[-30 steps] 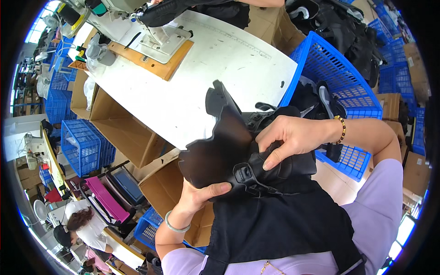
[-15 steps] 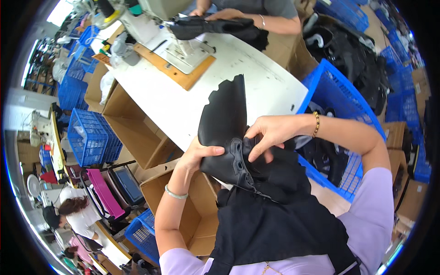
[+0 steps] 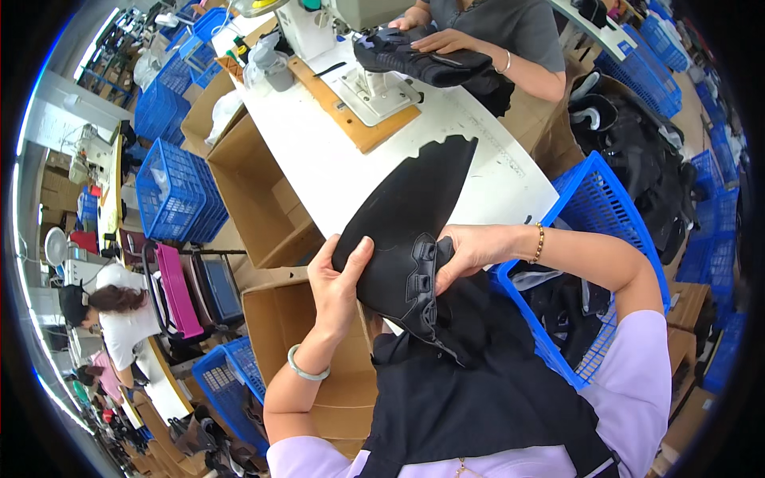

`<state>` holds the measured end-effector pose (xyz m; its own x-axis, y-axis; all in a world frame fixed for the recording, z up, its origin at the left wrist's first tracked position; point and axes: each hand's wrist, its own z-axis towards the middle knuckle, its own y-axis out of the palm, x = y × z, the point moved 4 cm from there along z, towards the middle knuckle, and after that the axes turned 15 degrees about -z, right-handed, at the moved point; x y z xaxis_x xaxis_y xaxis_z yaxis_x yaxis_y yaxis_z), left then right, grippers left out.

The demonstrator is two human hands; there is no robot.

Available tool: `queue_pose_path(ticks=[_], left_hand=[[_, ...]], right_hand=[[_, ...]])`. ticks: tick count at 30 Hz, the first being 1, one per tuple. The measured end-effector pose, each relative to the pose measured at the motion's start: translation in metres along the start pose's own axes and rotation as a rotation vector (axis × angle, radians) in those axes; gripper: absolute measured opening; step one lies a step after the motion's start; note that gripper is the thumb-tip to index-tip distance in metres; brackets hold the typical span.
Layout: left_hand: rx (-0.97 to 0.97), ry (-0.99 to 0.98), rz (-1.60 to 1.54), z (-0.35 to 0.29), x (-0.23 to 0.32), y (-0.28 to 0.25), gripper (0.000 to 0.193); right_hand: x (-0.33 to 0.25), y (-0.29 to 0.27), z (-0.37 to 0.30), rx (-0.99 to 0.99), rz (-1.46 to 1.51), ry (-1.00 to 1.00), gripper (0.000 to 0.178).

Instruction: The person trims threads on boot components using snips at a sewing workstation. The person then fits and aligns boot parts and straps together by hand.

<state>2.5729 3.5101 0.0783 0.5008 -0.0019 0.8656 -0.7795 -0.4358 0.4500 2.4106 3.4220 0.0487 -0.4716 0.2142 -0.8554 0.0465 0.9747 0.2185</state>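
Over the white table (image 3: 335,167) edge and the open cardboard box (image 3: 311,319), I hold up the black shoe upper (image 3: 406,231), my left hand (image 3: 339,283) clasped on its lower edge and my right hand (image 3: 470,251) pinching the eyelet side. The tall floppy end could sag, slip free and drop into the box.

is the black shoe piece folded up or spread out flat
Spread out. The black shoe piece fans wide and open above the white table, held between the left hand and right hand.
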Motion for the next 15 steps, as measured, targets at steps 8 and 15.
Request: queue_pose_path(ticks=[8,15], left_hand=[[0.028,0.492,0.525,-0.029,0.032,-0.007,0.021],[0.023,0.308,0.400,-0.034,0.030,-0.008,0.014]], right_hand=[[-0.053,0.027,-0.032,0.146,-0.461,-0.068,0.019],[-0.039,0.020,-0.039,0.085,-0.381,0.042,0.021]])
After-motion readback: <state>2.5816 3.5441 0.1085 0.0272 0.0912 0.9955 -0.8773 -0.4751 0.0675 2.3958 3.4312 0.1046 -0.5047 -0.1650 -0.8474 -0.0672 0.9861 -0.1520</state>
